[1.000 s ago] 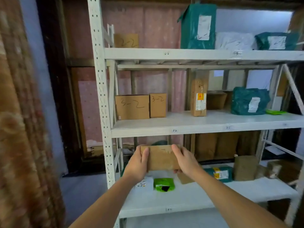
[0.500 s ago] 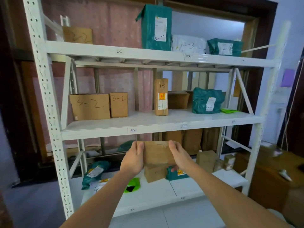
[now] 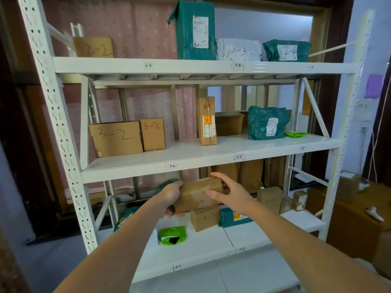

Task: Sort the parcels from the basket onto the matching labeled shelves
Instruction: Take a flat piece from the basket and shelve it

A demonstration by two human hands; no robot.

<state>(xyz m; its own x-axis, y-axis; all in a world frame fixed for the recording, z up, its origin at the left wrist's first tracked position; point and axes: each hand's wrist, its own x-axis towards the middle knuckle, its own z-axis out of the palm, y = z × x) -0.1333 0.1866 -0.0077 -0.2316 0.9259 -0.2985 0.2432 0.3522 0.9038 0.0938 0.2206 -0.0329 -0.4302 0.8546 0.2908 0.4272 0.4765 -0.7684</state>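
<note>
The small brown parcel (image 3: 197, 194) is a plain cardboard box with clear tape across its near face; any handwritten code on it cannot be read from here. It hangs in the air in front of the rack, just below the front lip of the middle shelf (image 3: 190, 163) and above the bottom shelf (image 3: 201, 248). The left hand (image 3: 172, 197) grips its left end, thumb on top and fingers curled underneath. The right hand (image 3: 229, 192) lies against the right end with fingers spread and fairly straight, steadying rather than clamping. The step in hand looks like reading the box and carrying it to its slot, and doing that well probably means turning the marked face toward the eyes before committing, then matching it to the small edge tags: 3-2 and 3-3 on the middle shelf, 2-2 and 2-3 on the top shelf (image 3: 190, 65). The box should go in level and clear the shelf lip, landing beside its likes without knocking them. Just beneath it stands a cardboard box marked 4-3 (image 3: 204, 217), touching a teal mailer (image 3: 227, 217), with a green pouch (image 3: 172, 235) to their left. Two boxes marked 3-2 (image 3: 127, 138) stand up on the middle shelf.
</note>
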